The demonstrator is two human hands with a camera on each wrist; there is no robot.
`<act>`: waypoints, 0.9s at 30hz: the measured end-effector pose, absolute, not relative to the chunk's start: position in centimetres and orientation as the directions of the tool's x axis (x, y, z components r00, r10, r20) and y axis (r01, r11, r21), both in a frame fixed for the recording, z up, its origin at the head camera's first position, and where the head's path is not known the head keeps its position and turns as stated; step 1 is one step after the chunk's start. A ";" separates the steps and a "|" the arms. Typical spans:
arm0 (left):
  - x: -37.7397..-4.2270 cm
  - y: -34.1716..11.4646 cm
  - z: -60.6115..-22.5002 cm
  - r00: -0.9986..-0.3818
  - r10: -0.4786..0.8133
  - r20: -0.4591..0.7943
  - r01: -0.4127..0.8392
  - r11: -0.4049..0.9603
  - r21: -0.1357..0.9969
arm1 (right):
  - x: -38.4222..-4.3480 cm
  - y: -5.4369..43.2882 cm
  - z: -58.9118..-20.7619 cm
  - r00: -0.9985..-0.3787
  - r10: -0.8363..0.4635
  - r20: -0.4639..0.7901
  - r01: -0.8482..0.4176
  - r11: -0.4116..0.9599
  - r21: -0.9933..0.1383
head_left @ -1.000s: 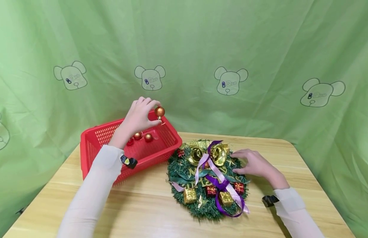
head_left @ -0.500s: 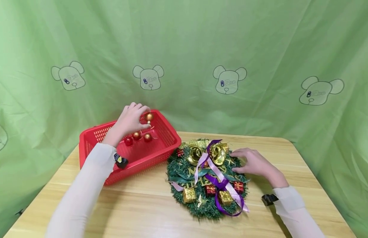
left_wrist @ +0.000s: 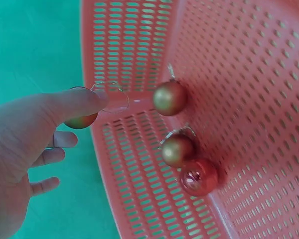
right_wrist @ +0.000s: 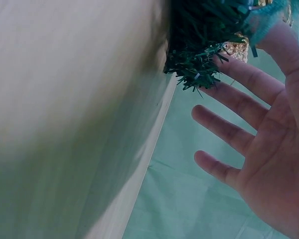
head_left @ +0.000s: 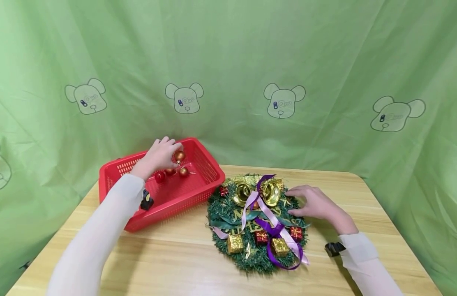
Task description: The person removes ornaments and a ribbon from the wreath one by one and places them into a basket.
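Note:
My left hand (head_left: pixel 160 156) pinches a gold bauble (head_left: pixel 179 156) over the far part of the red basket (head_left: pixel 176 207). In the left wrist view the thumb covers part of that gold ball, and its thin hanging loop sticks out past the thumb tip. Below it in the basket lie two more gold baubles (left_wrist: pixel 171 98) and a shiny red bauble (left_wrist: pixel 199 177). My right hand (head_left: pixel 312 201) is at the right edge of the green Christmas wreath (head_left: pixel 221 213), its fingers spread and fingertips right at the tinsel. Two gold bells, ribbons and small gift boxes decorate the wreath.
The basket stands at the back left of the wooden table (head_left: pixel 176 263), close to the wreath's left side. A green curtain (head_left: pixel 228 49) with printed bear heads hangs behind the table. Black wrist cameras (head_left: pixel 334 248) sit on both wrists.
My left hand has moved left and down with the gold bauble, from above the basket's far rim to closer over the balls inside. The right hand and the wreath stay put.

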State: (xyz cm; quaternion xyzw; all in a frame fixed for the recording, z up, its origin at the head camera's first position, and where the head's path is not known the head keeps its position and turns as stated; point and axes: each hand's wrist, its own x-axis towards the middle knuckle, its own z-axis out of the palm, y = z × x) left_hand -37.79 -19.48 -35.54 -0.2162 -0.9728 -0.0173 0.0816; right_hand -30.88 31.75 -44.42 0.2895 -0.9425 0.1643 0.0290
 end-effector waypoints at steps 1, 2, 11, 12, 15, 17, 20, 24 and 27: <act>-37.9 -19.5 -35.7 -0.892 0.422 0.160 0.426 0.905 -0.010 | -30.9 31.8 -44.4 -0.831 -0.536 0.149 -0.555 0.779 -0.293; -38.0 -19.6 -35.8 -0.892 0.424 0.155 0.428 0.904 -0.013 | -30.9 31.8 -44.4 -0.831 -0.536 0.149 -0.555 0.778 -0.294; -38.5 -20.1 -36.9 -0.896 0.426 0.124 0.428 0.904 -0.003 | -30.9 31.9 -44.5 -0.835 -0.532 0.139 -0.547 0.782 -0.300; -38.6 -20.2 -37.1 -0.896 0.427 0.122 0.430 0.903 -0.002 | -30.9 31.9 -44.5 -0.835 -0.532 0.139 -0.547 0.781 -0.300; -38.8 -20.6 -37.7 -0.896 0.430 0.114 0.433 0.901 0.006 | -31.0 31.9 -44.6 -0.835 -0.532 0.137 -0.547 0.782 -0.298; -38.9 -20.7 -38.1 -0.895 0.433 0.106 0.436 0.900 0.006 | -31.0 31.9 -44.7 -0.836 -0.531 0.137 -0.546 0.783 -0.298; -38.8 -20.8 -38.3 -0.894 0.437 0.099 0.440 0.898 0.008 | -31.1 31.9 -44.8 -0.837 -0.530 0.135 -0.544 0.784 -0.298; -38.9 -20.9 -38.7 -0.897 0.434 0.080 0.436 0.900 0.006 | -31.2 31.9 -44.8 -0.835 -0.533 0.138 -0.548 0.783 -0.294; -38.9 -20.8 -39.0 -0.901 0.431 0.058 0.432 0.902 0.011 | -31.2 31.9 -44.8 -0.834 -0.533 0.139 -0.549 0.784 -0.290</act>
